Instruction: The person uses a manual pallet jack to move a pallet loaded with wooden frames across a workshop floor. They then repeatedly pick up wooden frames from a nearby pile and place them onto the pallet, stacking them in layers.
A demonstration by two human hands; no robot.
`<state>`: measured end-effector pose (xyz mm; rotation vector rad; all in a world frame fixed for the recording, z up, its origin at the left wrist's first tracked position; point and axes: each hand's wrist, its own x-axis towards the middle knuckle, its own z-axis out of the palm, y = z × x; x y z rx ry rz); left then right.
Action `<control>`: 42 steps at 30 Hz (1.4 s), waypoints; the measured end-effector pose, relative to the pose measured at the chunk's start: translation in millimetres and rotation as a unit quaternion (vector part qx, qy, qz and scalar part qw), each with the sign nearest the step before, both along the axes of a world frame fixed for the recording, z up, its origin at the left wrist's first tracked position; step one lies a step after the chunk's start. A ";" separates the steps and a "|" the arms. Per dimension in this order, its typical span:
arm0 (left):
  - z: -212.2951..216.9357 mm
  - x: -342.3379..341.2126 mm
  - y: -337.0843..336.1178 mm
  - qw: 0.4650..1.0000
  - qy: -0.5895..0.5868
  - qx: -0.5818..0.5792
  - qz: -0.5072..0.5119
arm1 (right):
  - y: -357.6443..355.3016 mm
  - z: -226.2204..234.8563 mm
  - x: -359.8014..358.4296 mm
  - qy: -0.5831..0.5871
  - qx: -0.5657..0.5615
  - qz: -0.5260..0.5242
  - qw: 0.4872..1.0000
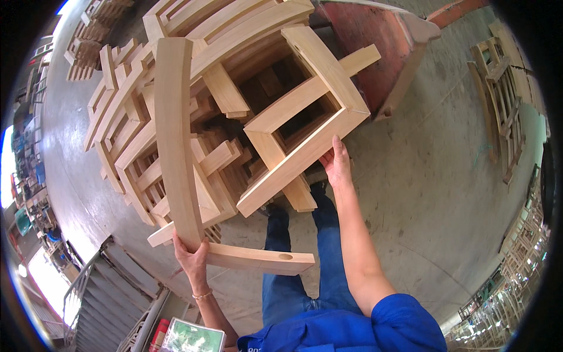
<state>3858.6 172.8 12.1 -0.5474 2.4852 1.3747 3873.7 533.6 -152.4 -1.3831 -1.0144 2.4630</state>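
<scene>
My left hand [192, 258] is closed around the lower corner of a pale wooden frame piece, where a long upright board [175, 135] meets a curved crosspiece [261, 257] with an oval hole near its right end. My right hand [338, 165] grips the near edge of a second wooden frame [304, 157], its thumb up along the board and its fingers partly hidden underneath. That frame has several boards joined at angles, with openings between them. Behind both lies a big heap of similar wooden frames [132, 132].
A worn red metal bin [375, 53] stands beyond the right-hand frame. More wooden pieces [501, 100] are stacked at the far right. A dark slatted metal structure [108, 299] and a green-and-white card [193, 337] in a clear cover are at lower left. My legs stand close below the frames.
</scene>
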 end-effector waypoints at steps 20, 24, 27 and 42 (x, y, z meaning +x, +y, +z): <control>-4.2 12.1 1.1 0.999 -0.029 0.017 0.015 | -9.2 -0.4 2.6 0.041 -0.055 0.004 0.998; -6.7 13.7 -6.5 1.000 -0.010 0.011 0.006 | -20.1 -1.3 -2.0 0.050 -0.053 0.021 0.997; -9.5 17.2 -15.2 1.000 -0.014 0.006 0.006 | -26.3 -5.2 -4.3 0.058 -0.066 0.011 0.996; -13.6 30.0 -20.8 1.000 -0.007 0.025 0.015 | -15.6 -0.6 13.1 0.013 -0.065 0.063 0.996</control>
